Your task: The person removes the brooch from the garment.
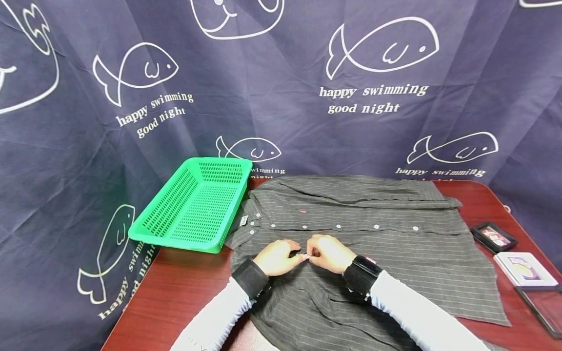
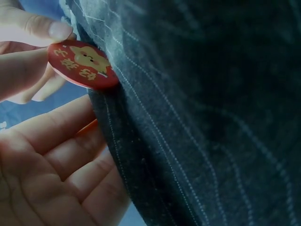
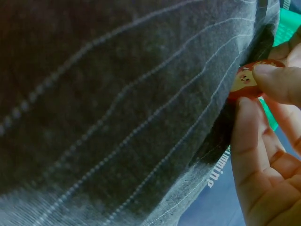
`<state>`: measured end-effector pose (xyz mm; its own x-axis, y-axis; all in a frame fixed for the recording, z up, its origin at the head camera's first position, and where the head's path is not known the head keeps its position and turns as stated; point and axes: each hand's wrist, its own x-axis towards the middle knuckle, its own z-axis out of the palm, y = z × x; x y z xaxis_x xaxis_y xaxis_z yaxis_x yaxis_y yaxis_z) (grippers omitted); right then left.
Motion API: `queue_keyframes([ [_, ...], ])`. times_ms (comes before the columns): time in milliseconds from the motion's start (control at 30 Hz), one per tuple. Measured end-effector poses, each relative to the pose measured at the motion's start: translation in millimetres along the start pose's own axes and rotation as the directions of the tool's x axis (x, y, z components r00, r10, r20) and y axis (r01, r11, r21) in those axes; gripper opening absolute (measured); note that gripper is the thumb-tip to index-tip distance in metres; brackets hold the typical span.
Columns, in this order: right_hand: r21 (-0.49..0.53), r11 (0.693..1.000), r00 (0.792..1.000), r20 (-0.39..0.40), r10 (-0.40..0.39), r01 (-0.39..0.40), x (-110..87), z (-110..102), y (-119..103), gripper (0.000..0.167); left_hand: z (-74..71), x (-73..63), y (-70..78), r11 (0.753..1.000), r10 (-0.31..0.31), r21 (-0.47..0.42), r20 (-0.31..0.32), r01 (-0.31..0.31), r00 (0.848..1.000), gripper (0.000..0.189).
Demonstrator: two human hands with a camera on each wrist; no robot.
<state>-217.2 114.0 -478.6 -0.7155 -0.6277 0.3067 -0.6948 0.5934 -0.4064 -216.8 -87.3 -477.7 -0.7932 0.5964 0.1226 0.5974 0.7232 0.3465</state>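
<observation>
A round red pin badge [image 2: 80,63] with a yellow star and yellow characters meets the edge of a dark pinstriped shirt [image 1: 421,253]. In the head view the fingers mostly hide it. My right hand [image 1: 329,253] pinches the badge between thumb and forefinger. From the other side, my left hand [image 1: 276,257] holds it, with the thumb at its rim; the other fingers reach behind the shirt edge in the left wrist view. The shirt lies spread out, collar to the left, with a line of white buttons [image 1: 338,226].
An upright green basket [image 1: 175,242] stands at the left, beside the collar. At the right lie a small black frame [image 1: 476,231], a white picture frame [image 1: 509,273] and a larger dark-edged frame [image 1: 533,307]. A patterned curtain [image 1: 272,107] hangs behind the red-brown table [image 1: 153,302].
</observation>
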Motion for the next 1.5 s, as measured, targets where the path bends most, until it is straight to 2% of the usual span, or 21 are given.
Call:
queue_keyframes([
  [200, 0.016, 1.0, 0.999, 0.036, 0.01, -0.011, -1.3, -2.1, 0.4, 0.016, 0.5, -0.2, 0.5, 1.0, 0.018, 0.016, 0.0, -0.018, 1.0, 0.028],
  [400, 0.017, 1.0, 0.998, 0.068, -0.014, 0.013, -1.3, -3.1, -1.0, 0.009, -2.4, -2.4, 6.1, 0.999, 0.036, 0.032, -0.007, -0.035, 0.999, 0.026],
  [567, 0.009, 0.999, 0.997, 0.066, -0.043, 0.043, -1.6, -2.3, -2.0, 0.009, -4.4, -5.9, 11.0, 0.998, 0.046, 0.047, -0.028, -0.045, 0.999, 0.032],
  [700, -0.019, 0.998, 0.996, 0.065, -0.062, 0.063, -1.5, 1.0, -0.6, 0.008, 2.6, -5.6, 6.2, 0.992, 0.09, 0.099, -0.064, -0.084, 0.994, 0.038],
  [800, -0.042, 0.996, 0.995, 0.056, -0.082, 0.084, -1.6, 3.4, -0.1, 0.007, 8.1, -3.7, 3.4, 0.986, 0.091, 0.144, -0.067, -0.08, 0.994, 0.037],
  [833, -0.049, 0.995, 0.995, 0.054, -0.087, 0.09, -1.7, 3.5, -0.7, 0.007, 7.1, -3.5, 5.7, 0.987, 0.07, 0.151, -0.055, -0.061, 0.996, 0.037],
  [967, -0.067, 0.991, 0.993, 0.045, -0.112, 0.115, -2.1, 3.1, -2.9, 0.007, 10.1, -2.3, 5.6, 0.981, 0.052, 0.191, -0.041, -0.043, 0.998, 0.039],
  [1267, -0.076, 0.988, 0.989, 0.08, -0.127, 0.133, -1.7, 5.9, -3.0, 0.006, 18.1, -2.8, 3.5, 0.957, 0.1, 0.28, -0.069, -0.077, 0.993, 0.029],
  [1500, -0.107, 0.973, 0.978, 0.069, -0.198, 0.205, -2.4, 5.5, -5.8, 0.012, 20.4, -2.0, 3.6, 0.953, 0.092, 0.296, -0.075, -0.066, 0.993, 0.025],
])
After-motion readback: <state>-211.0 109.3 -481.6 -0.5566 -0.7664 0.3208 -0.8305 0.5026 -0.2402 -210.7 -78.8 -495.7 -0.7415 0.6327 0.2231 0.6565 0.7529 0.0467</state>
